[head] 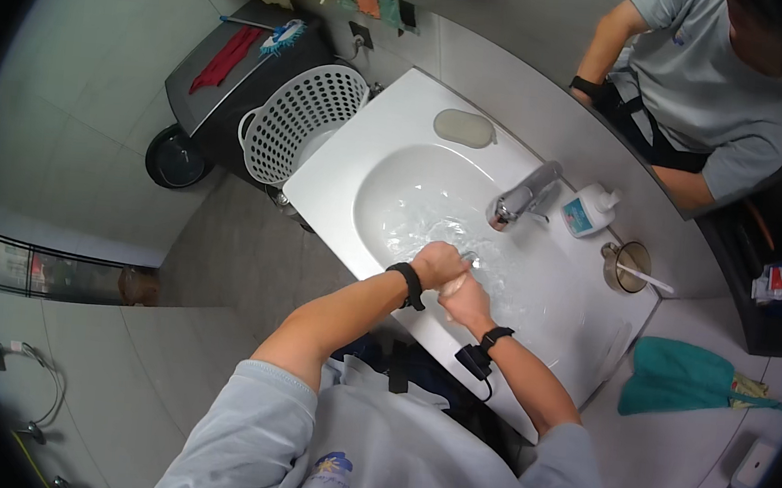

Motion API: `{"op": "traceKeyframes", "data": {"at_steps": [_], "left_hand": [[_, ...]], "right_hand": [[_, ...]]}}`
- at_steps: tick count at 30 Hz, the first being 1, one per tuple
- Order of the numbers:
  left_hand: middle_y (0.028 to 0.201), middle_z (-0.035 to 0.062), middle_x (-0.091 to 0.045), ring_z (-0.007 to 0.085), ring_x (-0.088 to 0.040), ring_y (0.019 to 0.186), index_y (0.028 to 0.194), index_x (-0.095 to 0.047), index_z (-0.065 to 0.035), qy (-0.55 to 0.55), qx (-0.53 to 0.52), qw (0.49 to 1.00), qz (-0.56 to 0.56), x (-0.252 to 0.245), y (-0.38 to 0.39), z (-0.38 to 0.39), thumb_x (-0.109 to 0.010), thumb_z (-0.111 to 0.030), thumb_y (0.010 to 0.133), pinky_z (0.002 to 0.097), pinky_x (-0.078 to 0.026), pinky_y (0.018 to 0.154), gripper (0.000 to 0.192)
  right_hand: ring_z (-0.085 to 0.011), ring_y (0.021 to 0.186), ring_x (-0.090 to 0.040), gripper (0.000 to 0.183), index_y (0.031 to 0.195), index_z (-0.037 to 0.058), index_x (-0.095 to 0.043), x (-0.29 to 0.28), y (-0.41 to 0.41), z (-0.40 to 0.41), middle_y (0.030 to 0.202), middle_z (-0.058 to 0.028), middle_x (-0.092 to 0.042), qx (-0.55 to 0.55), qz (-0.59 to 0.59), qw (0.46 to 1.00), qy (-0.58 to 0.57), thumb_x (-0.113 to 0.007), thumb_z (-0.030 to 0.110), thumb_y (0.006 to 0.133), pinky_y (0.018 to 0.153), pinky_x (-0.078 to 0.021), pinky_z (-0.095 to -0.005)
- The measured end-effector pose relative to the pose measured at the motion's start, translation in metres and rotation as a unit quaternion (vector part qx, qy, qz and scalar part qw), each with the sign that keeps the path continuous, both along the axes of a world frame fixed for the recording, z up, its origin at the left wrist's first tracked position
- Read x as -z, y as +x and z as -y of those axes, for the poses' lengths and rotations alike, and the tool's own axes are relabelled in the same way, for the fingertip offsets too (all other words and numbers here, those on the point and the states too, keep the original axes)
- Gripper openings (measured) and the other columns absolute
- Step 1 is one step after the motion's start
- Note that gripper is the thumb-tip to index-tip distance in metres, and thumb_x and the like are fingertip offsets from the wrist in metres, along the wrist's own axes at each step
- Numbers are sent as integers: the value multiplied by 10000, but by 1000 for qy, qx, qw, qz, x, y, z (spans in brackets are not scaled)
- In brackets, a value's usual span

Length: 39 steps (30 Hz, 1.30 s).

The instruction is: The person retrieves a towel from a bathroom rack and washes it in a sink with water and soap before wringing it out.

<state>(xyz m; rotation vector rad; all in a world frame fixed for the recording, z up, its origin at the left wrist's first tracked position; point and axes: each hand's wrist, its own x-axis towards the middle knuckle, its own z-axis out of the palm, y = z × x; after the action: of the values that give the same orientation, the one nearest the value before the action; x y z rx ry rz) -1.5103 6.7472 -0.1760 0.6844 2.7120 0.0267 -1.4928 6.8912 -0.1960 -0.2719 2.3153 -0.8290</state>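
Over the front rim of the white washbasin [387, 167], my left hand [439, 263] and my right hand [471, 303] are closed together as fists. A small pale wet item [453, 286] shows between them; it looks like a cloth, but most of it is hidden by the fingers. Rippling clear water [428, 223] lies in the basin just beyond the hands. The chrome faucet [524, 193] stands above the water, behind my hands. Both wrists wear black bands, and a small black box on a cable hangs by the right wrist.
A pump bottle [589, 211] and a brown cup [631, 254] with a toothbrush [645, 277] stand right of the faucet. An oval beige pad [465, 128] lies at the back. A perforated laundry basket [304, 125] touches the left side. A teal towel [676, 377] hangs at right, below the mirror [543, 20].
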Motion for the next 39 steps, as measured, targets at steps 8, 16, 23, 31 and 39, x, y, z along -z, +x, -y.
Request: {"op": "traceKeyframes", "data": {"at_steps": [8,16,23,31,39], "left_hand": [[1344,128,-471,340,-526,1190,1220,-499,-108,338,-188,918,-84,-61,62,81,-664,-134,750,431,-527,876,499],[1186,197,-597,255,-622,1077,1246,-412,15,582,-419,685,130,-82,152,282,-724,-315,857,347,-489,927,598],[1197,226,-536,228,-569,1097,1273,-278,46,714,-514,469,-84,-104,257,461,-769,-263,831,345,-484,910,729],[1221,120,-542,150,-533,1099,1313,-407,21,765,-545,224,-260,-98,350,645,-539,-346,996,289,-452,929,503],[1134,61,-589,113,-588,993,1276,-462,-53,738,-584,-3,-339,-88,443,827,-429,-424,1023,290,-483,892,450]], "right_hand": [[-350,1021,-644,722,1275,56,-420,-29,11,43,1094,-182,-660,81,-109,987,-82,-796,193,673,857,-506,-420],[-334,1068,-621,718,1306,-15,-302,-88,57,244,1160,-245,-597,18,-125,968,-218,-754,184,785,898,-485,-378],[-165,1024,-583,506,1200,38,-340,-137,119,479,1137,-130,-560,-195,55,925,-321,-701,64,847,818,-495,-289],[-110,805,-608,415,1173,55,-463,-172,154,738,893,-21,-599,-395,92,847,-343,-709,35,840,723,-494,-265],[-124,740,-623,285,1146,26,-597,-121,219,997,839,-78,-662,-580,177,741,-288,-672,56,873,704,-509,-265]]}}
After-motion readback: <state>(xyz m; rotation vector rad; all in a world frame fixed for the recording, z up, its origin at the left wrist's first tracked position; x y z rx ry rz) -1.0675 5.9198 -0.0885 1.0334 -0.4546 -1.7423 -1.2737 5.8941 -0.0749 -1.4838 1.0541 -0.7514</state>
